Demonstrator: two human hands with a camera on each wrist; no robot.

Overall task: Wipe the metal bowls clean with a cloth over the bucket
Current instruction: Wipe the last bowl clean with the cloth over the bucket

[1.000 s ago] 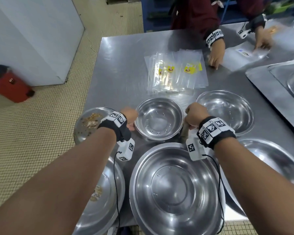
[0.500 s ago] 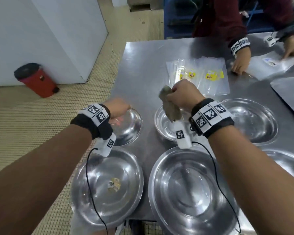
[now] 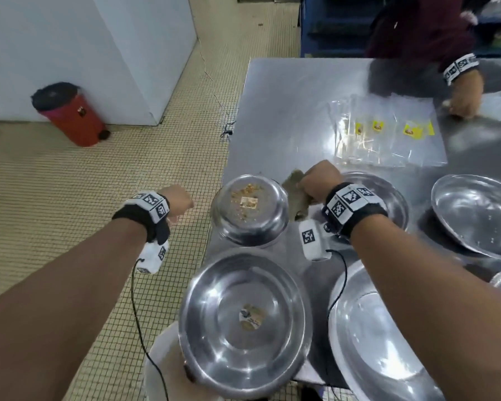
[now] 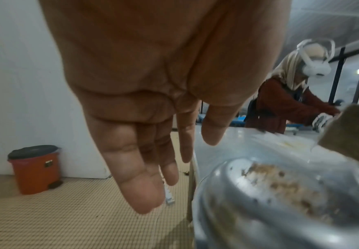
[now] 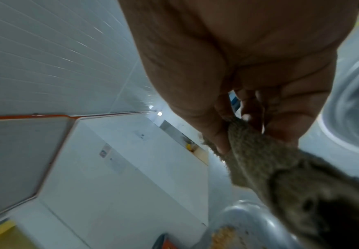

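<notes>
Steel bowl (image 3: 250,211) holds brown crumbs; right hand (image 3: 320,180) grips cloth (image 3: 297,198)

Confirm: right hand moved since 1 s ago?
Yes. The right hand, gripping the cloth, went left: from the small bowl's right side to its left, beside the dirty bowl.
</notes>
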